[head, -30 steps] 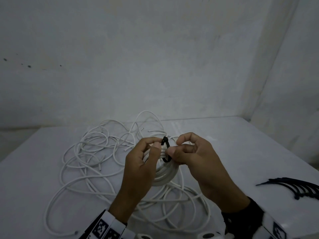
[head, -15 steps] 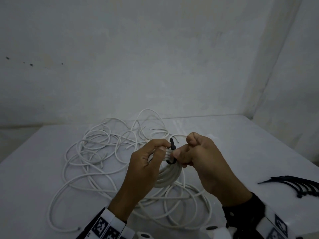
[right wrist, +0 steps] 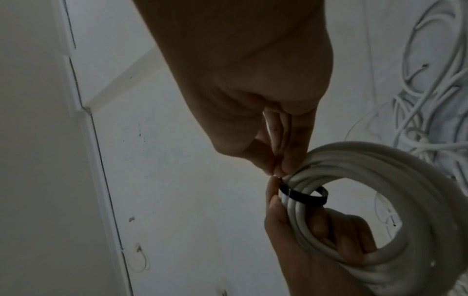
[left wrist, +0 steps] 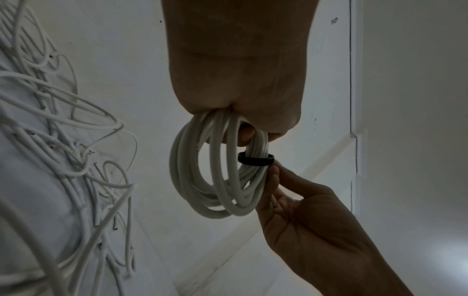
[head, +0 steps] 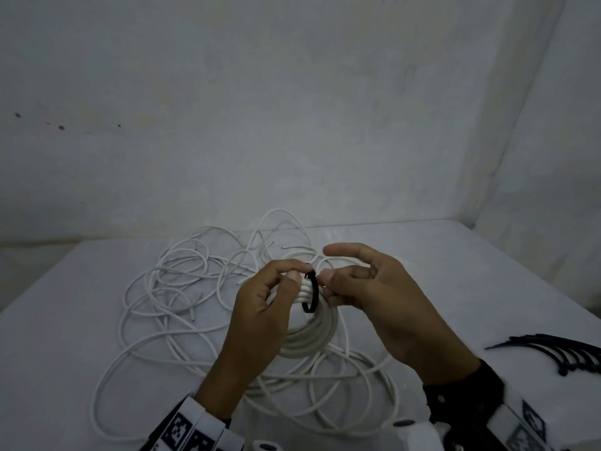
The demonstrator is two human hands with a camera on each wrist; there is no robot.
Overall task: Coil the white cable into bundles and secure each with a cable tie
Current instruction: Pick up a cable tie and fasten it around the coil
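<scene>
Above the table, the left hand grips a coil of white cable ringed by a black cable tie, the right hand pinches the coil just beside the tie, and loose cable sprawls beyond.

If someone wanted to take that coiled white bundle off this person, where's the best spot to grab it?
Probably the bare lower arc of the bundle, coming from below with fingers hooked through its open middle. There the loops lie together and nothing covers them. The top is crowded: the left hand grips it beside the black tie, with the right hand at the tie.
</scene>
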